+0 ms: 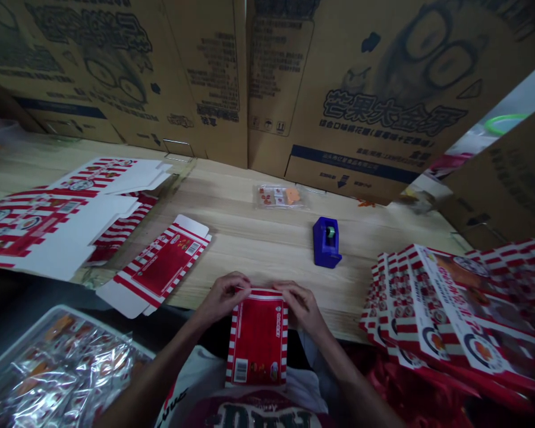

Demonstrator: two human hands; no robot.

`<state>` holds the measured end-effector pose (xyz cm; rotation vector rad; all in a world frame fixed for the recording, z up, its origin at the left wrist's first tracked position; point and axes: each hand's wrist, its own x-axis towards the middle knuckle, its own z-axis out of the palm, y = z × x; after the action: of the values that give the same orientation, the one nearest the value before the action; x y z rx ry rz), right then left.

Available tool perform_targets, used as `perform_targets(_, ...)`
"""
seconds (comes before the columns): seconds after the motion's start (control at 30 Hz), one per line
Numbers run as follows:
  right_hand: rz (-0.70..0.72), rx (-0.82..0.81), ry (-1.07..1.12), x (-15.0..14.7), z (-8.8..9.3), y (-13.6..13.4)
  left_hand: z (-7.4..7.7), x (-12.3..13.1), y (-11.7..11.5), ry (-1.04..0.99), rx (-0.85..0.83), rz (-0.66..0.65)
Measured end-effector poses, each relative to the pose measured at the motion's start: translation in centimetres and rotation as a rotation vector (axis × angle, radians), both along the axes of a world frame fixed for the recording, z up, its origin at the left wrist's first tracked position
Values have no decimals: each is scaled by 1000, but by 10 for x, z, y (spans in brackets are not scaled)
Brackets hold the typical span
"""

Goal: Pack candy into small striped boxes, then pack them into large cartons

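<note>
Large printed cardboard cartons (378,89) stand along the back of the wooden table (232,238), which spans the view. Red-and-white striped boxes (463,309) lean in overlapping rows at the right. Flat box blanks (71,238), striped likewise, lie overlapping at the left, and below them, lower than the tabletop, a white-rimmed tub (56,310) holds clear-wrapped packets (66,368). A red box with striped edges (258,339) is at the table's near edge, above the person's lap, its barcode toward the body. Another striped box (169,267) lies aslant between it and the blanks, end flaps out. The left hand (225,295) pinches the held box's upper left corner; the right hand (301,300) grips its upper right corner, fingers curled. Beyond the right hand sits a blue tape dispenser (326,244); farther back lies a small clear packet (280,196) with orange contents.
</note>
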<state>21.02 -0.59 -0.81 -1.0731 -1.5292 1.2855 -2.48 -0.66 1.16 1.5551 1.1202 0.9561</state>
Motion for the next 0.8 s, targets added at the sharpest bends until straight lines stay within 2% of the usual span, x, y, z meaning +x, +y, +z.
perform_targets(0.13, 70, -81, -26, 0, 12, 12, 8, -3, 5, 109, -11, -66)
perform_targets(0.3, 100, 4, -241, -3, 28, 24, 18, -5, 17, 236, 70, -109)
perform_targets(0.43, 122, -3, -236, -3, 36, 33, 20, -7, 29, 216, 7, -151)
perform_targets(0.63, 166, -70, -193, -1, 38, 39, 22, -4, 38, 149, -77, -253)
perform_targets(0.8, 164, 27, -163, 4, 30, 25, 24, -2, 26, 283, 119, -245)
